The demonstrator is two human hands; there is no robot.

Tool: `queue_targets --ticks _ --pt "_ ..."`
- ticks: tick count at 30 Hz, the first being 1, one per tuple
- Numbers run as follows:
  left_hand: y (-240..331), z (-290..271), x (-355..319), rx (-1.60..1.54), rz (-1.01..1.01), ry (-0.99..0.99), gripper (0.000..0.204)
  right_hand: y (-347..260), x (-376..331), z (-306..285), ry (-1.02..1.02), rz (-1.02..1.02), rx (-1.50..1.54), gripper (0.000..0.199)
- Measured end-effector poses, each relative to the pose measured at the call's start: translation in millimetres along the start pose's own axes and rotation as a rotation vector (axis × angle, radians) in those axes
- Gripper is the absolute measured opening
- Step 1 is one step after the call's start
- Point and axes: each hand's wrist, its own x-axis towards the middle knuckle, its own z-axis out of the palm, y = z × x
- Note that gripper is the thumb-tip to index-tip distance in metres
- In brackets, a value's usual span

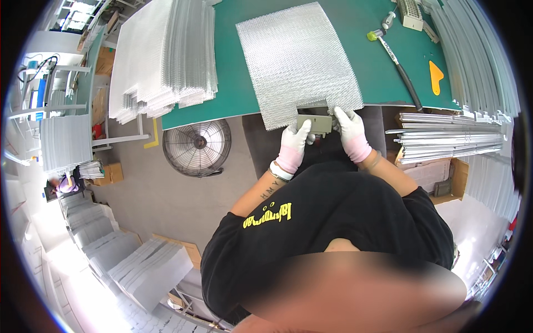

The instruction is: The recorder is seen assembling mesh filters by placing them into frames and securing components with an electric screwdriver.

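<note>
A silvery metal mesh sheet (pixel 300 58) lies on the green tabletop, its near end notched and reaching past the table edge. In that notch sits a small grey-green rectangular block (pixel 317 124). My left hand (pixel 295 143), in a white glove with a pink cuff, is closed on the block's left end, thumb on top. My gloved right hand (pixel 352 133) is closed at the right side of the notch, its thumb and fingers on the mesh sheet's near edge by the block. Its fingertips are partly hidden, so whether they also touch the block is unclear.
A tall stack of mesh sheets (pixel 166 55) stands left on the table. A hammer (pixel 397 66) and a yellow scraper (pixel 436 77) lie to the right. Metal strips (pixel 449 137) are piled beside the table's right end. A round floor fan (pixel 197 147) stands below left. A person (pixel 68 184) is far left.
</note>
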Motion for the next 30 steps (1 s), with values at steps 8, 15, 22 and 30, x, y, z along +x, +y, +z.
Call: queue_targets --ticks 8,15,22,30 --pt "16.0 11.9 -12.8 -0.325 -0.085 -0.145 0.046 0.1 -2.0 -3.7 0.028 0.028 -0.03 0.031" --pt "150.7 13.7 6.0 0.723 -0.157 -0.801 0.047 28.3 10.1 -14.3 -0.729 0.045 -0.142 0.045" --pt "119.7 48.4 78.2 1.861 0.886 -0.45 0.065 17.7 -18.9 -16.1 -0.017 -0.164 0.155 0.035" --pt "86.5 84.0 38.5 1.847 0.771 -0.255 0.059 11.5 -2.3 -55.4 0.029 -0.194 0.019 0.025"
